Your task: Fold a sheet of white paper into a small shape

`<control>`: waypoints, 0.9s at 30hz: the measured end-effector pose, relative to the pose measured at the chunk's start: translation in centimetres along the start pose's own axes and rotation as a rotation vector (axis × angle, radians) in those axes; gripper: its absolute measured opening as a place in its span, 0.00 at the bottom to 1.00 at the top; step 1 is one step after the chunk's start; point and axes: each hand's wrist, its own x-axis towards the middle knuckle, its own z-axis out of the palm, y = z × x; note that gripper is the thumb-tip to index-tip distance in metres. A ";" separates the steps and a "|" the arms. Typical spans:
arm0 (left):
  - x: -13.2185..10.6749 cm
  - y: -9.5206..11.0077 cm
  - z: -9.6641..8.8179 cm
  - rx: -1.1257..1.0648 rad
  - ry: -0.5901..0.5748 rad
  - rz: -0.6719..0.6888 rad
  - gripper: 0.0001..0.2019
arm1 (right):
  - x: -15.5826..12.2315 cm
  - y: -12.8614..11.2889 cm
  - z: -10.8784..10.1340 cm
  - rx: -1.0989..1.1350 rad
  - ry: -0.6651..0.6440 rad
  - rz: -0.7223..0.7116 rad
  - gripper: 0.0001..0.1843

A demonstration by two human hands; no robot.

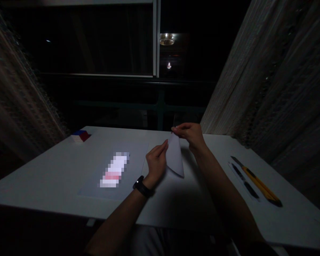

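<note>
- Two hands fill my remote view, both engaged with one piece of white paper (175, 154), raised just right of the flat sheet (136, 163) on the white table (56, 170).
- Nearest the flat sheet, the left hand (156, 161) has its fingers drawn together at the paper's left edge; I judge that this steadies it, though I cannot see the thumb's exact grip.
- Farther right of the flat sheet, the right hand (192, 137) pinches the paper's top narrowly by the fingertips, probably so the point is controlled without crushing the rest.
- Between them the paper makes a pointed shape, broad end down; I cannot tell whether its lower edge touches the table.
- On the flat sheet lies a bright, pixelated rectangle (114, 169), I suppose for easy viewing beside the work.
- Past the flat sheet's far left corner sits a blue, red and white block (80, 136), apparently out of the way.
- Well right of the flat sheet, a pen (251, 190) and yellow knife (261, 185) lie side by side, seemingly within reach yet away from the paper.
</note>
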 end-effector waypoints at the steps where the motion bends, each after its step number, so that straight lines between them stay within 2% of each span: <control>1: 0.0 0.0 0.0 0.002 0.005 -0.001 0.12 | 0.0 0.0 0.0 -0.004 0.001 -0.006 0.16; 10: 0.0 0.0 0.0 0.001 0.001 0.000 0.12 | 0.0 0.0 -0.2 -0.029 -0.022 -0.053 0.16; 27: 0.1 0.1 0.0 -0.005 0.009 0.010 0.12 | -0.2 -0.1 -0.2 -0.003 -0.024 -0.034 0.15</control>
